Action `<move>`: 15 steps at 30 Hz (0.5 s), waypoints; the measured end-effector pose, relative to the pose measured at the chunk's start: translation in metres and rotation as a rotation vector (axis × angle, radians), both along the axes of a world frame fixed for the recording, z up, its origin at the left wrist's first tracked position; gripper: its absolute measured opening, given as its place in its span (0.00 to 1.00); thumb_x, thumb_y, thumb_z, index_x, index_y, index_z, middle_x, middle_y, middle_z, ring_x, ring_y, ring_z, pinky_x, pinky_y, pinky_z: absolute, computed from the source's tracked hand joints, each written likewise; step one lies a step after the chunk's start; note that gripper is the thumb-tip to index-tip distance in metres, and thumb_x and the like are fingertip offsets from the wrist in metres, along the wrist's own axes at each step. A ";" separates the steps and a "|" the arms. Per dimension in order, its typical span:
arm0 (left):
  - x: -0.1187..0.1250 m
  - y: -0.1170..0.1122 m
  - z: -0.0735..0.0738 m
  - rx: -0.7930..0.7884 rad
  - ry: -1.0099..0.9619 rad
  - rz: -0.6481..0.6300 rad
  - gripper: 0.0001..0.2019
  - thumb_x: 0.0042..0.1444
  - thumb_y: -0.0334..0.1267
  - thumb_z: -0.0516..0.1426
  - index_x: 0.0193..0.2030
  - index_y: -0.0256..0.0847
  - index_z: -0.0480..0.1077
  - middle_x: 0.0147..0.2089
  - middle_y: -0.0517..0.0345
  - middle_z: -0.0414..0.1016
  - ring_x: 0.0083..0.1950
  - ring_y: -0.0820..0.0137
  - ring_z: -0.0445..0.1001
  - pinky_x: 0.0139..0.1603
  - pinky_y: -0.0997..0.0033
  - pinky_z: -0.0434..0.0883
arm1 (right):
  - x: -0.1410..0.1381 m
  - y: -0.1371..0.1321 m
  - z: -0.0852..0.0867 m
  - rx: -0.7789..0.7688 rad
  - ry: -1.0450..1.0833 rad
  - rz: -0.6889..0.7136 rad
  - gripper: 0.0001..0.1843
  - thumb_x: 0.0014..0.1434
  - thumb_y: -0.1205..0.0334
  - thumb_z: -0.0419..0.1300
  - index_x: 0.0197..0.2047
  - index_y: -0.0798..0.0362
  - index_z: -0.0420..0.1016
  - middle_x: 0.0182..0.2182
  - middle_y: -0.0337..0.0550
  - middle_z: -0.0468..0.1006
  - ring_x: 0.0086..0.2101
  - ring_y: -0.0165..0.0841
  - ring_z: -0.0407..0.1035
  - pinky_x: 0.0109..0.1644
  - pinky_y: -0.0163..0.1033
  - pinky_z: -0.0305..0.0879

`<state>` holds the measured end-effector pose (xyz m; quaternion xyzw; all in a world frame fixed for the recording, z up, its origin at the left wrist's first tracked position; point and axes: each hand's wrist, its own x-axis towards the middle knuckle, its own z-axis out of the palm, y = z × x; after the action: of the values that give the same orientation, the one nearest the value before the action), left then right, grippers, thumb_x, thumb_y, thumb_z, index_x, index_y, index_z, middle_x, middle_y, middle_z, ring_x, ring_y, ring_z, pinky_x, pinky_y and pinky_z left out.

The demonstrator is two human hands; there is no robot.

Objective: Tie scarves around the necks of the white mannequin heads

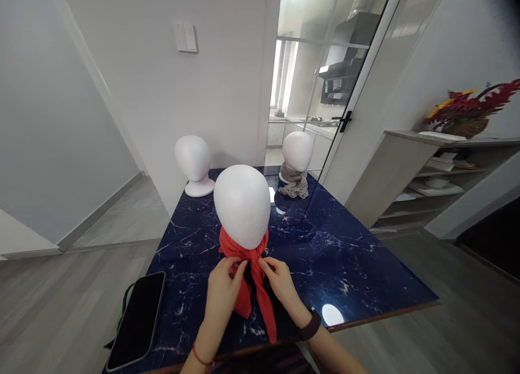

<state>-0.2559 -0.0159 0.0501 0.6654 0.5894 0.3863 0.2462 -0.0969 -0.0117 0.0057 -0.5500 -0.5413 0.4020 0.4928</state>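
Left hand and right hand, nearly closed, each pinch the red scarf around the hidden neck of the near white head. Far right, a gray scarf partly hides another head.

On the surface, a front head is ringed underneath by a scarf. Behind, a second head is set at eleven o'clock and a third head, its wrap beneath, at one; a phone is placed at seven.

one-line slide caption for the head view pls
Left hand and right hand handle a red scarf wrapped beneath a white head on a blue table.
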 end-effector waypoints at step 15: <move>0.006 0.012 -0.028 -0.018 -0.214 0.130 0.13 0.54 0.45 0.52 0.32 0.38 0.73 0.30 0.54 0.74 0.31 0.65 0.70 0.34 0.68 0.65 | 0.016 0.005 -0.004 -0.155 0.643 -0.198 0.19 0.45 0.48 0.66 0.32 0.56 0.76 0.33 0.47 0.77 0.33 0.33 0.71 0.40 0.38 0.69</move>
<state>-0.2498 -0.0039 0.0222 0.5784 0.6051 0.4651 0.2880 -0.0813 -0.0063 0.0018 -0.4807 -0.2701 0.5448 0.6318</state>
